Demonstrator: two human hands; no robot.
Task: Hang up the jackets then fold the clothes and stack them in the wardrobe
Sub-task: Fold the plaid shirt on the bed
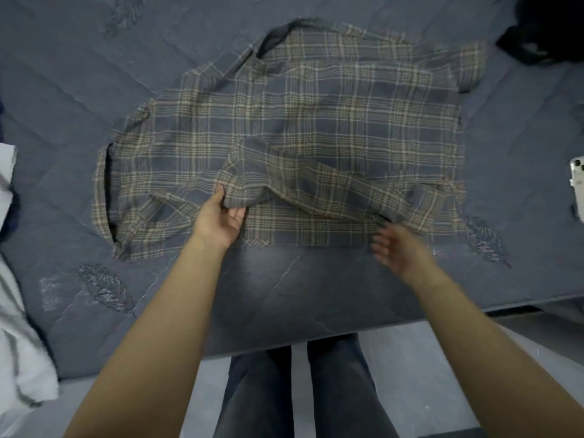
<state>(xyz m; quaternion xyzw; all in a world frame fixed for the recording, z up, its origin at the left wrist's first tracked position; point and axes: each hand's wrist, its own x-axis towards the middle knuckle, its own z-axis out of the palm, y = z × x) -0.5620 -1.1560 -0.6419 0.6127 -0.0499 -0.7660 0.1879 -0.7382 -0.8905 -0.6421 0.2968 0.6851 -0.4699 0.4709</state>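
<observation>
A grey and tan plaid shirt [316, 121] lies spread out on the dark blue bed cover [94, 74], its collar at the far side. One sleeve is folded across the near part of the shirt. My left hand [221, 219] pinches the edge of that folded sleeve between thumb and fingers. My right hand [398, 248] hovers blurred at the shirt's near right hem, fingers spread and relaxed, holding nothing.
A white garment with grey stripes [19, 311] lies at the bed's left edge. A black piece of clothing [543, 33] sits at the far right corner. A phone [577, 188] lies at the right edge. The bed's near edge runs just before my legs.
</observation>
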